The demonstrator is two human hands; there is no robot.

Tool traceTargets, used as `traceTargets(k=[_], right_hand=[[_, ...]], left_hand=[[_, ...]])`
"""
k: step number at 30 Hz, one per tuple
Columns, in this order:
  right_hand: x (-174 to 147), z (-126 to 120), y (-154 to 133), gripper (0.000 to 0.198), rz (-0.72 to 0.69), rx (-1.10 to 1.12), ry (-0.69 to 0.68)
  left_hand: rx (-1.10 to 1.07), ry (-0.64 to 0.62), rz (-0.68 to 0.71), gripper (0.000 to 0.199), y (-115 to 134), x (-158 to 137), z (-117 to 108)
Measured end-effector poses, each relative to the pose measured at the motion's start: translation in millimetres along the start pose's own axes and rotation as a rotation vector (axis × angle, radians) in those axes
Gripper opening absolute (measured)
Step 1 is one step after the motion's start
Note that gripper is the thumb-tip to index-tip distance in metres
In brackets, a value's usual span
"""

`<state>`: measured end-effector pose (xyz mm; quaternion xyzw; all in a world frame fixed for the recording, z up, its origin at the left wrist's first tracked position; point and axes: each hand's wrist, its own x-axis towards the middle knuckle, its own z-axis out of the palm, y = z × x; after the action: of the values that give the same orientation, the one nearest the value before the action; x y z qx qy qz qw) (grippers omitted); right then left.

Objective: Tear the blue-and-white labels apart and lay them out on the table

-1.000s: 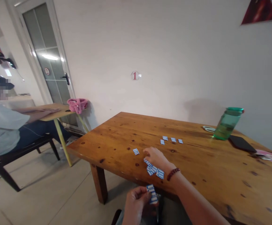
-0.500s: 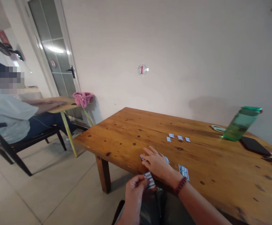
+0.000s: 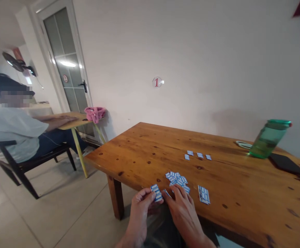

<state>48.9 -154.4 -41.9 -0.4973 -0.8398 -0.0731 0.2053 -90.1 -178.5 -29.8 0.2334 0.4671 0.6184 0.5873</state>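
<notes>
In the head view, my left hand (image 3: 141, 206) pinches a small blue-and-white striped label sheet (image 3: 156, 193) between thumb and fingers, just off the table's front edge. My right hand (image 3: 183, 206) is beside it at that edge, fingers curled, with a small blue-and-white label (image 3: 167, 192) at its thumb. Its fingertips partly cover a loose heap of similar small labels (image 3: 176, 179) on the table. To the right of this hand lies a larger stack of striped label sheets (image 3: 203, 195). What is printed on them is too small to read.
Farther back on the wooden table (image 3: 129, 155) lie several small label pieces (image 3: 199, 155). A green bottle (image 3: 270, 139), a white cable (image 3: 243, 144) and a black phone-like slab (image 3: 287, 164) are at the right. Another person (image 3: 18, 127) sits at a separate table on the left.
My right hand has drawn back from over the heap toward the table's front edge, uncovering the heap. My left hand still holds the label sheet. The view has shifted slightly.
</notes>
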Motion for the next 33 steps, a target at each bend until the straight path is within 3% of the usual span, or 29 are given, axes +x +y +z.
traceTargets(k=[4, 7, 12, 22, 26, 33], right_hand=[[-12, -11, 6, 0.031, 0.014, 0.121, 0.125], [-22, -19, 11, 0.03, -0.004, 0.304, 0.212], [-29, -30, 11, 0.026, -0.009, 0.677, 0.161], [-27, -35, 4, 0.018, 0.122, 1.127, 0.072], [-23, -41, 1, 0.016, 0.234, 1.303, 0.064], [-22, -40, 1, 0.011, 0.344, 1.399, 0.091]], left_hand=[[0.074, -0.102, -0.014, 0.02, 5, 1, -4], [-0.001, -0.239, -0.112, 0.016, 7, -2, -3], [-0.129, -0.382, -0.229, 0.018, 6, -7, 2], [-0.043, -0.425, -0.236, 0.018, -2, -11, 7], [-0.076, -0.4, -0.218, 0.019, -6, -13, 11], [-0.051, -0.361, -0.207, 0.02, -10, -17, 16]])
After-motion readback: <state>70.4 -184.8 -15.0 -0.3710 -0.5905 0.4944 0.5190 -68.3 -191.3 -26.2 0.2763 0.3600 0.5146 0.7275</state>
